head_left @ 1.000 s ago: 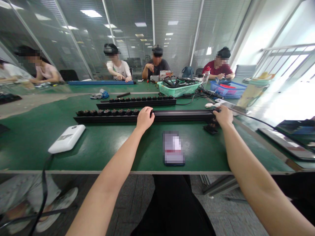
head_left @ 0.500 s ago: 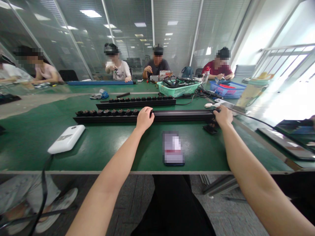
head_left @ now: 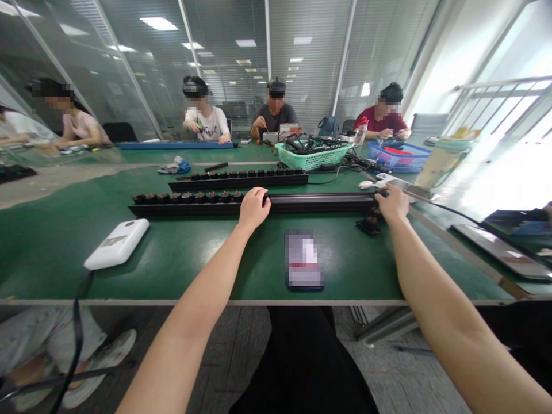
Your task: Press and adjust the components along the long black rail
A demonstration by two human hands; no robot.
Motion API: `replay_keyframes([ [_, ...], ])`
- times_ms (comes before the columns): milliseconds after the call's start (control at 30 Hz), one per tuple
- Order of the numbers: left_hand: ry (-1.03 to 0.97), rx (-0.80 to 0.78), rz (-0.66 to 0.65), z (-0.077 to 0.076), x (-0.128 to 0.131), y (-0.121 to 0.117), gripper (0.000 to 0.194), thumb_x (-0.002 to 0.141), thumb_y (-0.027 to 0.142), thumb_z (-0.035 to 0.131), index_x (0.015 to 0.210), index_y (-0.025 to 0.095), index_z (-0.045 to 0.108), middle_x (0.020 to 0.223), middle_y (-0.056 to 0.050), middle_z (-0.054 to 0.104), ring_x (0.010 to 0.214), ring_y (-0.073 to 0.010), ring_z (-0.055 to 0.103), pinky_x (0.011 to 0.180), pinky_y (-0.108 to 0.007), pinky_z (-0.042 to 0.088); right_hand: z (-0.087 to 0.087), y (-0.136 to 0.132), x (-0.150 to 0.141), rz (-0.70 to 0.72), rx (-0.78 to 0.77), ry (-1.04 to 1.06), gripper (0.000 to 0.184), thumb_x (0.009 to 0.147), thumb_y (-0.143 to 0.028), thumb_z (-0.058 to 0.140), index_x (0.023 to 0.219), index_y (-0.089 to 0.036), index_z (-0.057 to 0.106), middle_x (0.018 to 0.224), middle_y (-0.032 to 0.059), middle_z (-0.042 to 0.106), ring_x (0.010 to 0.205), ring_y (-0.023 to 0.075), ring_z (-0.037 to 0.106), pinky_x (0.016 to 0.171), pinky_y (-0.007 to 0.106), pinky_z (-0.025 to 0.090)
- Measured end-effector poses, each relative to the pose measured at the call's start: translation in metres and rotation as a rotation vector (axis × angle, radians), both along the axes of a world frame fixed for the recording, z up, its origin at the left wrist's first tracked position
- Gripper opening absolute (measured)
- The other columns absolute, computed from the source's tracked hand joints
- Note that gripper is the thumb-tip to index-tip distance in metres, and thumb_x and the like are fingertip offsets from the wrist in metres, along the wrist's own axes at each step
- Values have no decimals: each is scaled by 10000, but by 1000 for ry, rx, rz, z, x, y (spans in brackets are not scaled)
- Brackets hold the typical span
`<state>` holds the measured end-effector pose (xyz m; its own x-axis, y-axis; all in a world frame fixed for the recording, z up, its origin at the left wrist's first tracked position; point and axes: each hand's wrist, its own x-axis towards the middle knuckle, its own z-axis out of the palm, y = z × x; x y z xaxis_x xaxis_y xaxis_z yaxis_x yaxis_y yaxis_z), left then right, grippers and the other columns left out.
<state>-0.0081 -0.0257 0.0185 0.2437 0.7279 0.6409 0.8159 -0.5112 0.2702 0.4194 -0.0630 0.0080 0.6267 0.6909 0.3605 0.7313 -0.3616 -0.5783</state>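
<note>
On a green desk (head_left: 172, 253), a long black rail (head_left: 321, 204) is laid crosswise within reach, its left portion lined with black round units (head_left: 175, 198) while none are seen on the smooth stretch between the hands; the job may thus be judged part done, with the right portion left over. On a second black rail (head_left: 241, 184) just beyond, a fuller row is carried. At mid-rail, a black piece (head_left: 266, 202) is clasped in the curled left hand (head_left: 255, 208); the right hand (head_left: 393, 204) is placed at the right end, its fingers bent, though whether anything is gripped cannot be told. Farther back, a green basket (head_left: 310, 161) is heaped with black cables, flanked by a blue basket (head_left: 401, 163). A pale tumbler (head_left: 446, 164) is stood at right. A smartphone (head_left: 304, 259) is set between the forearms, and the near right approach is partly obstructed by a small black part (head_left: 368, 225).
</note>
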Motion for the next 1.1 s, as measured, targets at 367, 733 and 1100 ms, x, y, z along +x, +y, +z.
replay_keyframes([
  [367,-5,-13,-5,1,0,-1,305,953,211,508,1199,186,686,1278,-120,678,1231,-273,619,1113,-421,495,3,-1,-1,-33,-9,24,446,882,-320,650,1266,-94,655,1145,229,662,1112,342,601,954,451,472],
  [733,12,-12,15,1,0,-2,298,956,200,513,1198,164,683,1280,-121,683,1229,-269,625,1114,-402,493,3,4,0,-58,-77,15,310,897,-332,664,1022,-55,724,1008,222,672,1070,348,632,963,473,486],
  [1100,4,-2,7,0,-1,0,297,956,202,516,1193,145,686,1273,-128,687,1213,-275,631,1109,-412,499,1,5,-4,-73,-107,-48,348,953,-335,637,1114,-43,732,1075,253,698,1126,369,662,983,476,514],
])
